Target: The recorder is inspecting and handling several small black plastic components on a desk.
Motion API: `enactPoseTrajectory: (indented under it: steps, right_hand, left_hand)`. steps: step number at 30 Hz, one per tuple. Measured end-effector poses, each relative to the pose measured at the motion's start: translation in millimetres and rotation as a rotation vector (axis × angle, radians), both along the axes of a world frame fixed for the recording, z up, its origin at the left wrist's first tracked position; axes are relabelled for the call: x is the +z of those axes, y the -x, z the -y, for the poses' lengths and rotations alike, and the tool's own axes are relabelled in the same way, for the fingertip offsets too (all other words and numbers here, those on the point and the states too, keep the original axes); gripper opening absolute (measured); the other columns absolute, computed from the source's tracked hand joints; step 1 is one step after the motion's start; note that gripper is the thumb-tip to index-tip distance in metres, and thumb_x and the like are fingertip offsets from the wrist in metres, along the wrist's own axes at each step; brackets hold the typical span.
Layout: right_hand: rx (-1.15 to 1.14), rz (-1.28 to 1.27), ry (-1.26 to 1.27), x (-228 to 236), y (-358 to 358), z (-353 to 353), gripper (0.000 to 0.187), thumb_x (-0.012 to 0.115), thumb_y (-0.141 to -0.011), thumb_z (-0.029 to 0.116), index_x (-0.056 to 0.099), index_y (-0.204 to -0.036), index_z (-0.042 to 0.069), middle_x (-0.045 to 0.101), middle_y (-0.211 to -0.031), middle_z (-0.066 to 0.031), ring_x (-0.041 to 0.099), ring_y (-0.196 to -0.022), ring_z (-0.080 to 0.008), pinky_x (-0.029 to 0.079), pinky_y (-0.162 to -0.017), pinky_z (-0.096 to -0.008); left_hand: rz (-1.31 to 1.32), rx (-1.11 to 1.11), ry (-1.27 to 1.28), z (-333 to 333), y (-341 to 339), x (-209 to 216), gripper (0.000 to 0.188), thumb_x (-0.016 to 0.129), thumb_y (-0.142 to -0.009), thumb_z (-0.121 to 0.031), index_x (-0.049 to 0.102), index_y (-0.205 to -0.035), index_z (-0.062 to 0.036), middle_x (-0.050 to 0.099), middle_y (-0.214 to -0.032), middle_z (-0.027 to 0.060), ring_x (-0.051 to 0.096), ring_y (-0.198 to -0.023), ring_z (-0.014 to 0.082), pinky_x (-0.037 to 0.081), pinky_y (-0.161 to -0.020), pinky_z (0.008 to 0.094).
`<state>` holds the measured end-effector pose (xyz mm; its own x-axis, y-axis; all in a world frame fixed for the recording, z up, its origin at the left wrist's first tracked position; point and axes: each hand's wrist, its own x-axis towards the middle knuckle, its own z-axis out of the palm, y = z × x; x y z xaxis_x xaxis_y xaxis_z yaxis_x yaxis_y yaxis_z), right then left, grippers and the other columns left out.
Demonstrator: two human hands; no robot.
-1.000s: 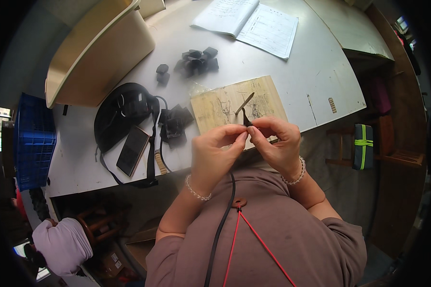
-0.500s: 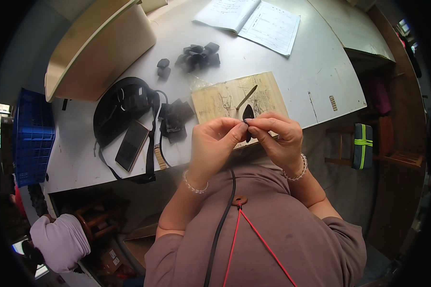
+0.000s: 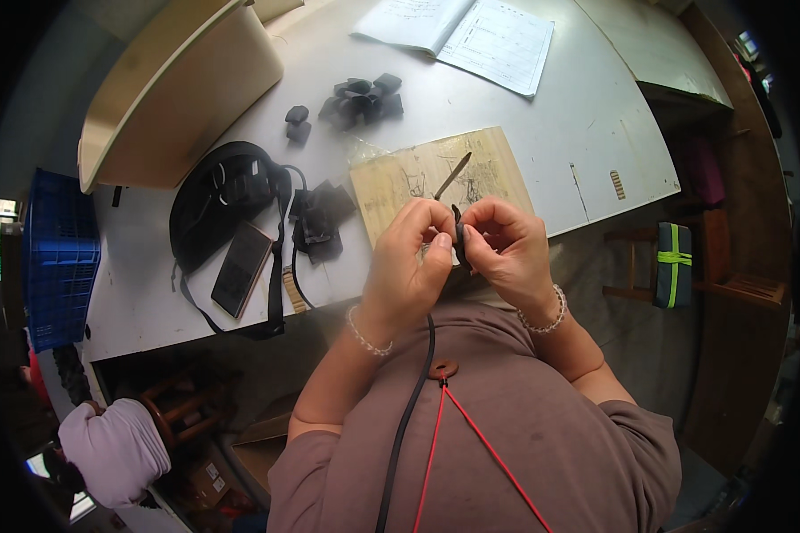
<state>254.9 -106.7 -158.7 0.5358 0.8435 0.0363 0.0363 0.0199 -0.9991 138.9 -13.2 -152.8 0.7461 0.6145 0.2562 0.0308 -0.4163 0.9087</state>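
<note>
Between my two hands is a small, flat black piece (image 3: 459,238) with a pointed upper end; its exact kind I cannot make out. My right hand (image 3: 513,253) pinches it between thumb and fingers. My left hand (image 3: 411,258) is closed at its other side, thumb and curled fingertips against it, partly hiding it. Both hands are above the near edge of a worn wooden board (image 3: 382,188). A slim, pointed tool (image 3: 453,175) lies on that board, just beyond my fingers. Left of the board is a heap of flat black pieces (image 3: 323,218).
More folded black pieces (image 3: 362,104) and a small pair (image 3: 297,124) lie farther back on the white table (image 3: 587,115). At left are a black strapped bag (image 3: 209,200), a phone (image 3: 242,269), a cream bin (image 3: 182,98) and a blue crate (image 3: 60,258). An open notebook (image 3: 498,44) lies at the back.
My left fingers have curled in more and my left hand has turned upright beside the black piece. Both hands have shifted slightly, and the piece is now more covered.
</note>
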Motion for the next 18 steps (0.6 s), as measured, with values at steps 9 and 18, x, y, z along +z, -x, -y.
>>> enactPoseTrajectory:
  steps: [9, 18]
  right_hand:
    - [0.122, -0.336, -0.037, -6, -9, 3, 0.005, 0.058, -0.084, 0.005, 0.057, -0.085, 0.000, 0.055, -0.070, 0.0027, 0.048, -0.059, -0.0008, 0.038, -0.051, -0.0149]
    - [0.040, 0.332, -0.126, -8, -14, 0, 0.013, 0.065, -0.072, -0.003, 0.054, -0.078, 0.000, 0.054, -0.071, -0.0050, 0.053, -0.058, -0.0095, 0.043, -0.053, -0.0209]
  left_hand:
    - [0.020, 0.050, 0.461, -8, -1, -8, 0.008, 0.066, -0.075, -0.001, 0.060, -0.081, -0.0007, 0.064, -0.074, 0.0047, 0.062, -0.069, 0.0094, 0.049, -0.066, 0.0225]
    - [-0.004, 0.093, -0.435, -3, -2, 1, 0.014, 0.063, -0.073, -0.004, 0.060, -0.086, -0.0050, 0.060, -0.078, 0.0090, 0.058, -0.073, 0.0265, 0.046, -0.064, 0.0344]
